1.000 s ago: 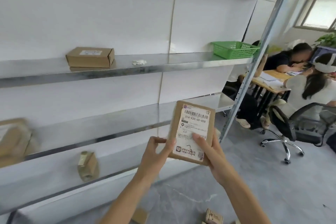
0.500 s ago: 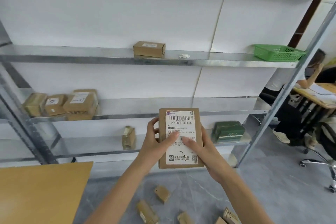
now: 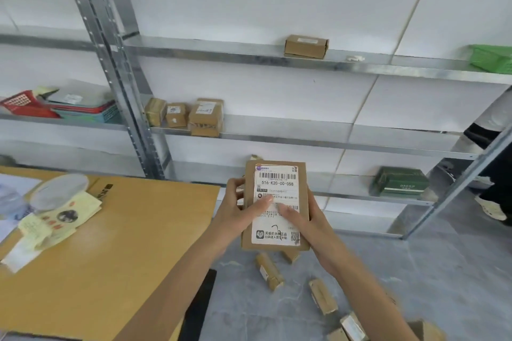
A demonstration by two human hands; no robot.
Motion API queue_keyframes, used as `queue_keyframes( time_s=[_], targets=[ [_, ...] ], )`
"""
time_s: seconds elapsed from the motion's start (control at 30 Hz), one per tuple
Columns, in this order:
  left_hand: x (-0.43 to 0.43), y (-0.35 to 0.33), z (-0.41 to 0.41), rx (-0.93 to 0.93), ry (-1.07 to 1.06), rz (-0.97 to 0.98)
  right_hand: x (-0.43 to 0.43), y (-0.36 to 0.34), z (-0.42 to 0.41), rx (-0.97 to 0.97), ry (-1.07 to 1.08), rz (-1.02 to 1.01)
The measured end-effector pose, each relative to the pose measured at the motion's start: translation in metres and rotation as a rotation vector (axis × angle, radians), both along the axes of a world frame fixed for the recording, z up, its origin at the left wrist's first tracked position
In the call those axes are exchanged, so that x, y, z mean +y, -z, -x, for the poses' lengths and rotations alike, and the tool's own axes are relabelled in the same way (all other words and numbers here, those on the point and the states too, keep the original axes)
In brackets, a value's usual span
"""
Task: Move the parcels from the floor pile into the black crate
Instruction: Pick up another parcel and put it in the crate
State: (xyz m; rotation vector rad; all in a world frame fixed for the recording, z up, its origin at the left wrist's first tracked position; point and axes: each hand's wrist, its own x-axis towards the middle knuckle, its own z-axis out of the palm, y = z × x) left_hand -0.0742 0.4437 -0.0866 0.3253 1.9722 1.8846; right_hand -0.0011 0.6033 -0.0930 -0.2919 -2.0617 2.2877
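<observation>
Both left hand (image 3: 237, 212) and right hand (image 3: 311, 223) grip a parcel (image 3: 277, 176) (barcode uppermost) above perhaps five floor parcels (image 3: 268, 271).

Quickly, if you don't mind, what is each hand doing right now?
Left hand: holds the labelled parcel by its left edge, thumb on the label.
Right hand: holds the same parcel by its right edge, thumb on the label.

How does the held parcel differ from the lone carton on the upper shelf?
The held parcel is gripped upright by the left hand and right hand; the upper-shelf carton lies on its shelf, untouched. The parcel's white label covers most of its face; the carton's label is small. Both are brown cardboard.
</observation>
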Motion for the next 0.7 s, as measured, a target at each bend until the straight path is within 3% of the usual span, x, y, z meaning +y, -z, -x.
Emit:
queue_keyframes(
  time_s=[0.4,0.7],
  targets=[
    [-0.088,0.008,-0.116,-0.128,-0.095,0.053,-0.069,0.018,-0.090,-0.064,-0.164,0.046],
    [-0.197,0.005,-0.191,-0.106,-0.192,0.028,-0.164,0.015,-0.150,-0.082,-0.296,0.011]
  ],
)
